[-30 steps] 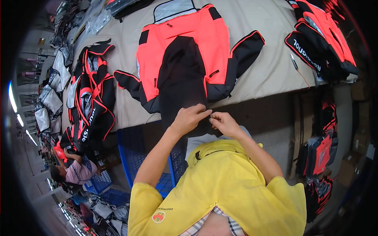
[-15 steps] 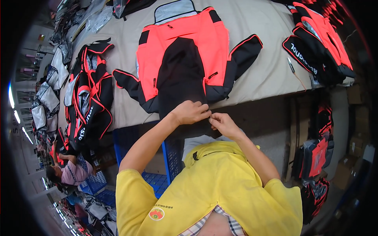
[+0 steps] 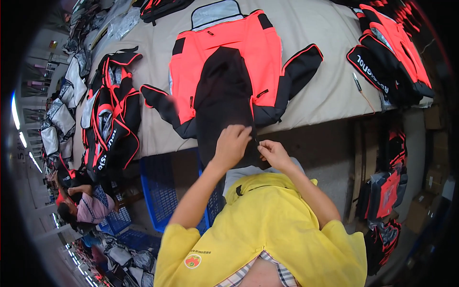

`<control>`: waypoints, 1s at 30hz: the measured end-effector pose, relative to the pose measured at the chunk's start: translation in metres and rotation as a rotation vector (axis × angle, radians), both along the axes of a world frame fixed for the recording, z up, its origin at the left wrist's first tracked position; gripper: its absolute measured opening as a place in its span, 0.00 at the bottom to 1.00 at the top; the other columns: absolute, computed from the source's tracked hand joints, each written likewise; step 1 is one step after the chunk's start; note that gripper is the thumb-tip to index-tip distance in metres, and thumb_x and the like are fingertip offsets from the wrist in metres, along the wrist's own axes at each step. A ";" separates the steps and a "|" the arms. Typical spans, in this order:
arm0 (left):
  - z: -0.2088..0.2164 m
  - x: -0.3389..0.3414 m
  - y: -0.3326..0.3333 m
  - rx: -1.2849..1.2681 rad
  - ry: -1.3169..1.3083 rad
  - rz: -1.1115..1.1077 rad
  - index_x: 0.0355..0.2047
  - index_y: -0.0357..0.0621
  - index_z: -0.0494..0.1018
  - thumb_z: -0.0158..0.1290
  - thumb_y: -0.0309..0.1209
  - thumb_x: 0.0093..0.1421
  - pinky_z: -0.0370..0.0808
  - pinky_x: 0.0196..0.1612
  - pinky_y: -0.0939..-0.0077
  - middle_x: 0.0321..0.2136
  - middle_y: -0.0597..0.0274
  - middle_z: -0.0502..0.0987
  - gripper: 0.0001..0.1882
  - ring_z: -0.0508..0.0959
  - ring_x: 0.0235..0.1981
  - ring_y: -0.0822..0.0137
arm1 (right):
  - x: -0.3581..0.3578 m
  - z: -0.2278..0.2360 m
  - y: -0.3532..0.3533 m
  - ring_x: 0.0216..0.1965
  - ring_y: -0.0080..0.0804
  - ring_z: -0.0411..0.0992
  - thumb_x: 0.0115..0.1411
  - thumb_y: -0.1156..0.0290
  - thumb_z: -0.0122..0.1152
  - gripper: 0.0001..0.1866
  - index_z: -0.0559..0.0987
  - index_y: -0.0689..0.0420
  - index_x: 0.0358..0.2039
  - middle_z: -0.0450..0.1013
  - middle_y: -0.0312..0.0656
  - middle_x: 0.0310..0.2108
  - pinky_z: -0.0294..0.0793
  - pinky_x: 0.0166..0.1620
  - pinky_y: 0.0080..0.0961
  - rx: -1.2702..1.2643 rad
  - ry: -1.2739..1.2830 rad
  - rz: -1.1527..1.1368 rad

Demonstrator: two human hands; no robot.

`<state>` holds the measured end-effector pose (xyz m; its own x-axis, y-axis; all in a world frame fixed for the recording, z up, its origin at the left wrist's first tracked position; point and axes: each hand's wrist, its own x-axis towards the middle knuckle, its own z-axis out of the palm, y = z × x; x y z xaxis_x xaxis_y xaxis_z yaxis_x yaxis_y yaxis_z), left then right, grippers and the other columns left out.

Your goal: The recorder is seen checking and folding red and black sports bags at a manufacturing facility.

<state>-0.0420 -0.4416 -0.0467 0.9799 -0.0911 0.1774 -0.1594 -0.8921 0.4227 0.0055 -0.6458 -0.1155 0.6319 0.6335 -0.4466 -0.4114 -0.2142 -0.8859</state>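
A coral-and-black backpack (image 3: 224,43) lies spread out on the table, its grey-lined flap (image 3: 216,14) open at the far end. From it a long black fabric panel (image 3: 223,91) runs toward me and hangs past the table's front edge. My left hand (image 3: 233,142) rests on this panel, fingers loosely bent, nothing visible in them. At the panel's right edge my right hand (image 3: 274,154) is closed, thumb and forefinger pinched together at the border. Whether a loose thread is also between those fingertips is too small to tell.
Similar backpacks lie on the table left (image 3: 112,110) and right (image 3: 394,52). A small pointed tool (image 3: 356,82) on an orange cord lies near the right one. Below the table stands a blue plastic crate (image 3: 160,191). At far left another person (image 3: 93,208) works beside stacked pieces.
My left hand has come away from my right fingertips, moving left onto the panel with its fingers loosened. My right hand stays pinched at the edge. The view has shifted slightly.
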 end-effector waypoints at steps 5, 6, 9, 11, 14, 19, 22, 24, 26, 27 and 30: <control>-0.010 -0.058 -0.031 0.112 -0.034 0.147 0.55 0.40 0.78 0.66 0.31 0.57 0.62 0.70 0.44 0.62 0.50 0.72 0.25 0.68 0.68 0.48 | -0.003 0.024 0.020 0.31 0.45 0.82 0.63 0.60 0.70 0.19 0.81 0.64 0.44 0.81 0.52 0.30 0.81 0.37 0.38 -0.193 -0.489 -0.094; -0.013 -0.060 -0.034 0.092 -0.049 0.173 0.55 0.37 0.78 0.66 0.30 0.56 0.62 0.70 0.44 0.62 0.49 0.72 0.25 0.68 0.68 0.47 | -0.001 0.026 0.024 0.31 0.45 0.82 0.63 0.60 0.70 0.19 0.81 0.64 0.44 0.81 0.52 0.30 0.81 0.37 0.38 -0.192 -0.490 -0.087; -0.016 -0.061 -0.039 0.041 -0.078 0.197 0.53 0.35 0.77 0.66 0.28 0.56 0.62 0.70 0.43 0.61 0.49 0.73 0.24 0.68 0.68 0.47 | 0.001 0.033 0.032 0.31 0.53 0.82 0.62 0.62 0.68 0.15 0.80 0.63 0.38 0.81 0.52 0.31 0.81 0.35 0.44 -0.340 -0.732 -0.023; -0.015 -0.061 -0.040 0.046 -0.084 0.208 0.53 0.35 0.78 0.66 0.28 0.56 0.62 0.70 0.43 0.60 0.49 0.73 0.23 0.68 0.68 0.47 | 0.001 0.038 0.036 0.31 0.57 0.81 0.62 0.64 0.65 0.12 0.79 0.61 0.34 0.81 0.53 0.29 0.80 0.34 0.48 -0.454 -0.949 -0.017; -0.016 -0.061 -0.040 0.040 -0.081 0.218 0.52 0.36 0.78 0.65 0.28 0.57 0.63 0.70 0.44 0.59 0.49 0.74 0.22 0.69 0.67 0.47 | 0.004 0.033 0.037 0.29 0.59 0.81 0.62 0.64 0.63 0.10 0.79 0.60 0.33 0.80 0.55 0.27 0.80 0.33 0.50 -0.502 -0.983 0.034; -0.020 -0.061 -0.038 0.000 -0.094 0.241 0.51 0.38 0.79 0.64 0.28 0.58 0.64 0.69 0.46 0.56 0.51 0.76 0.20 0.71 0.65 0.48 | 0.007 0.015 0.031 0.30 0.57 0.82 0.65 0.66 0.60 0.11 0.81 0.60 0.34 0.80 0.57 0.28 0.81 0.34 0.49 -0.503 -0.914 0.104; -0.015 -0.049 -0.041 -0.034 -0.154 0.304 0.49 0.43 0.81 0.64 0.28 0.58 0.67 0.64 0.49 0.50 0.54 0.78 0.17 0.75 0.59 0.50 | 0.014 0.010 0.020 0.28 0.46 0.82 0.68 0.65 0.59 0.12 0.82 0.61 0.36 0.81 0.52 0.28 0.80 0.33 0.42 -0.343 -0.688 0.097; -0.007 -0.040 -0.041 -0.121 -0.122 0.373 0.47 0.49 0.84 0.65 0.29 0.58 0.68 0.57 0.54 0.44 0.58 0.78 0.15 0.76 0.51 0.53 | 0.016 0.013 0.018 0.26 0.38 0.82 0.70 0.65 0.58 0.13 0.82 0.62 0.37 0.81 0.49 0.26 0.79 0.32 0.37 -0.200 -0.497 0.058; -0.011 -0.036 -0.040 -0.114 -0.158 0.388 0.44 0.53 0.86 0.66 0.30 0.58 0.67 0.52 0.57 0.40 0.61 0.78 0.13 0.75 0.47 0.56 | 0.018 0.021 0.017 0.24 0.22 0.75 0.73 0.66 0.55 0.13 0.82 0.62 0.41 0.78 0.38 0.24 0.75 0.31 0.26 -0.183 -0.341 0.132; -0.011 -0.033 -0.039 -0.154 -0.141 0.420 0.42 0.53 0.87 0.66 0.30 0.57 0.67 0.52 0.57 0.39 0.62 0.78 0.11 0.76 0.47 0.56 | 0.019 0.018 0.016 0.24 0.22 0.75 0.73 0.66 0.55 0.13 0.82 0.62 0.41 0.78 0.38 0.24 0.75 0.31 0.26 -0.182 -0.344 0.122; -0.013 -0.030 -0.038 -0.212 -0.125 0.446 0.39 0.53 0.87 0.67 0.31 0.57 0.67 0.51 0.58 0.38 0.64 0.78 0.08 0.76 0.47 0.57 | 0.019 0.010 0.012 0.27 0.33 0.79 0.72 0.65 0.54 0.14 0.80 0.63 0.43 0.78 0.46 0.24 0.77 0.34 0.34 -0.086 -0.301 0.140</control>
